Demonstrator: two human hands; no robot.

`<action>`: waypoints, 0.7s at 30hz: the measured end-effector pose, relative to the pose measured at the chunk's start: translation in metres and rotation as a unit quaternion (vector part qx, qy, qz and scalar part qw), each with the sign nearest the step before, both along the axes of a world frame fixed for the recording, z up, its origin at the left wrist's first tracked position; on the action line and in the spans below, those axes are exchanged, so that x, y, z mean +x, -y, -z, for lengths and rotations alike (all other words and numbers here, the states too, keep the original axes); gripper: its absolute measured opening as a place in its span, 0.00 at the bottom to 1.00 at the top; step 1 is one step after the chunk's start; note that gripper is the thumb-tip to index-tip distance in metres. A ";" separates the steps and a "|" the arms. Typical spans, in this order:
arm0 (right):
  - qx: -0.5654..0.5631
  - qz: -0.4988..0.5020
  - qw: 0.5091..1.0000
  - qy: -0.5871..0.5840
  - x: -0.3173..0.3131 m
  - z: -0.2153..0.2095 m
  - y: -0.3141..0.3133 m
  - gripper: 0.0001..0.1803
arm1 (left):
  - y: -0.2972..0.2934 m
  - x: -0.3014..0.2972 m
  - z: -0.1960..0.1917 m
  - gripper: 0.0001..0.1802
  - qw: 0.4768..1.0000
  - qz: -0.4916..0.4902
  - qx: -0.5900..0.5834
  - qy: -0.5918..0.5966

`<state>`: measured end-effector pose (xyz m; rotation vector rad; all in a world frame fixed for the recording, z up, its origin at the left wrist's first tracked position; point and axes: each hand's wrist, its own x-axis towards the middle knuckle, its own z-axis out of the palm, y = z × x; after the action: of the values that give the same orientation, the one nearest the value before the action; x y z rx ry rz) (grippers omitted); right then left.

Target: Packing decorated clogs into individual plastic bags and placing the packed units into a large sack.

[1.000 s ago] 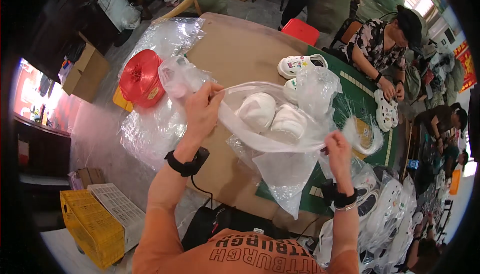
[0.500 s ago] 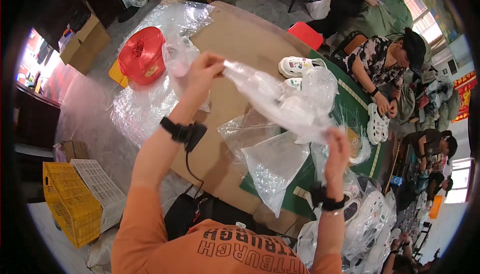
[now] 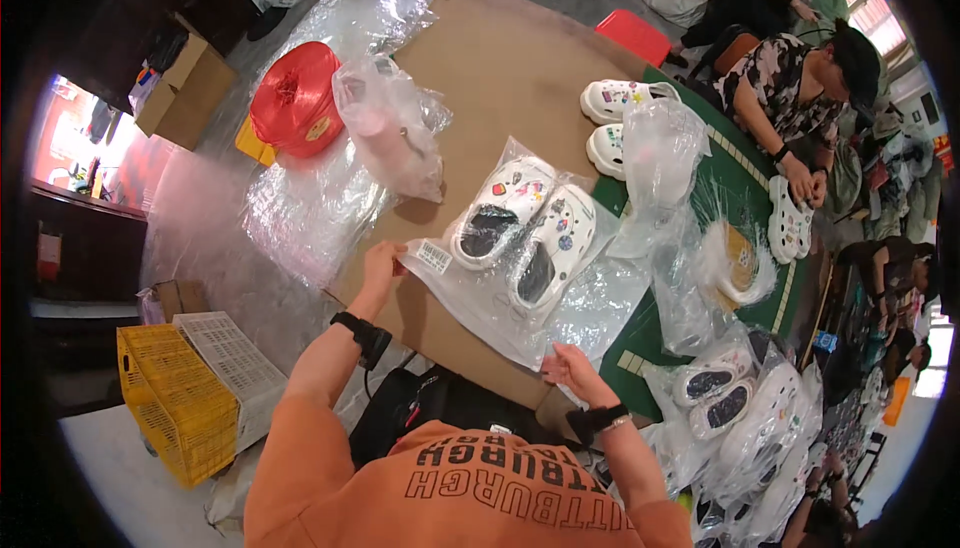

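A pair of white clogs (image 3: 553, 243) with colourful charms lies in a clear plastic bag (image 3: 480, 303) on the table in front of me. My left hand (image 3: 382, 266) pinches the bag's near left corner, beside a small white label (image 3: 433, 256). At the bag's near right edge, my right hand (image 3: 580, 373) has its fingers spread and holds nothing. Further right, another pair of white clogs (image 3: 612, 101) stands partly covered by clear plastic bags (image 3: 665, 168).
A red roll of plastic twine (image 3: 293, 98) and a bag with a pink item (image 3: 385, 133) sit at the left. Bagged clogs (image 3: 745, 403) are piled at the near right. A co-worker (image 3: 775, 98) handles white clogs (image 3: 790, 220) across the table. Yellow crates (image 3: 170, 398) stand on the floor.
The raised plastic between my hands has come down, and the bagged clogs now lie flat before me. Both hands are lower and nearer; my right hand's fingers are spread at the bag's edge.
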<state>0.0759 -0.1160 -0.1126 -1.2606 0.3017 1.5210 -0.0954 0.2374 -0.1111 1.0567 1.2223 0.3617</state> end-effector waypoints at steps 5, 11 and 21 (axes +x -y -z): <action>-0.032 -0.065 0.997 -0.006 -0.004 0.001 -0.026 0.18 | 0.023 0.017 -0.007 0.14 0.885 0.062 0.440 -0.136; 0.021 -0.073 0.997 0.001 -0.021 0.024 -0.019 0.08 | 0.101 0.043 -0.040 0.25 0.636 0.545 0.544 0.050; 0.171 0.052 0.984 0.010 0.023 -0.049 -0.053 0.20 | 0.104 0.106 -0.060 0.14 0.651 0.457 0.602 0.068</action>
<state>0.0987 -0.0629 -0.0631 -0.9726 0.0855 1.3994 0.0107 0.1332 -0.0507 2.5658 -0.0108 0.4185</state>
